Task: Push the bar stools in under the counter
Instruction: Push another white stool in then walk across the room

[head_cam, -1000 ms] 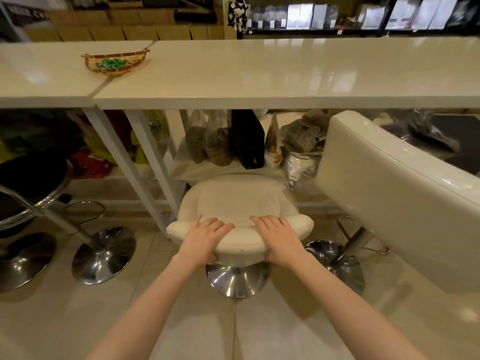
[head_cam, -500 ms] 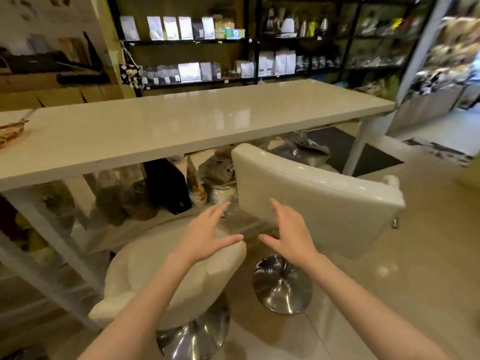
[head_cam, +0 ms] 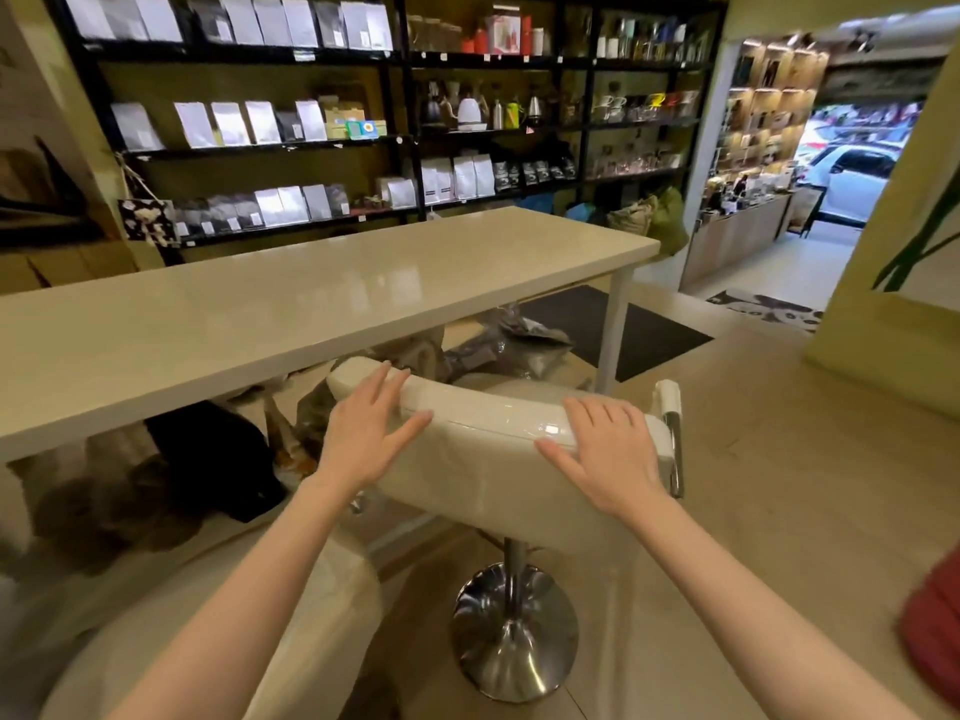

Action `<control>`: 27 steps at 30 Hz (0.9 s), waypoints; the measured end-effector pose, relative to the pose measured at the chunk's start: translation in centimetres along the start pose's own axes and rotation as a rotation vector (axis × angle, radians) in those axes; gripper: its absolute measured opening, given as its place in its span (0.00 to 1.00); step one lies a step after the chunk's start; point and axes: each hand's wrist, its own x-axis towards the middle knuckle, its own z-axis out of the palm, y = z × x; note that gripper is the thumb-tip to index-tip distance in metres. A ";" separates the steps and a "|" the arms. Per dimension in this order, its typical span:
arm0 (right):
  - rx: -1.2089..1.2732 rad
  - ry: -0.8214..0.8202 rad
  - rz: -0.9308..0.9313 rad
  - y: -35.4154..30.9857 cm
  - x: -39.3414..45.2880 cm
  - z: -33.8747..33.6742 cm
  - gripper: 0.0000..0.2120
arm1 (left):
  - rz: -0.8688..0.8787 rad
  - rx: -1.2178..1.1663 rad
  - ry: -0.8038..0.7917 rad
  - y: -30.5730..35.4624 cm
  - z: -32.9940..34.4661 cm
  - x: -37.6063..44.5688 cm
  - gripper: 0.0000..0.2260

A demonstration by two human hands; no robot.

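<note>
Both hands, the left hand (head_cam: 371, 433) and right hand (head_cam: 605, 452), rest spread flat on the stool (head_cam: 498, 459) backrest, grasping nothing. The stool stands just outside the surface (head_cam: 311, 304) edge; press evenly so its base slides straight under.

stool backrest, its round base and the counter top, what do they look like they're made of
Backrest: glossy cream vinyl or faux leather, judging by its soft rounded edge and highlights; possibly moulded plastic. Base: polished chrome-like metal with mirror reflections. Counter top: smooth glossy cream slab, stone or laminate; cannot tell which.
</note>
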 end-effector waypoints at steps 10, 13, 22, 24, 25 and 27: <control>0.131 0.108 -0.255 11.4 1.6 0.4 0.33 | -0.063 0.219 0.112 4.4 4.0 1.7 0.30; 0.180 0.098 -0.313 15.4 2.8 0.7 0.33 | -0.046 0.256 0.166 7.9 4.9 1.0 0.30; 0.297 0.051 -0.391 21.8 6.7 1.5 0.32 | -0.105 0.335 0.130 15.2 6.6 0.5 0.33; 0.314 0.036 -0.409 22.7 7.4 1.5 0.31 | -0.109 0.365 0.108 16.3 6.9 0.6 0.33; 0.327 0.039 -0.410 23.1 7.6 1.6 0.30 | -0.112 0.367 0.094 16.8 6.9 0.8 0.34; 0.356 0.057 -0.402 23.6 8.2 1.7 0.27 | -0.111 0.357 0.081 17.7 7.1 1.0 0.34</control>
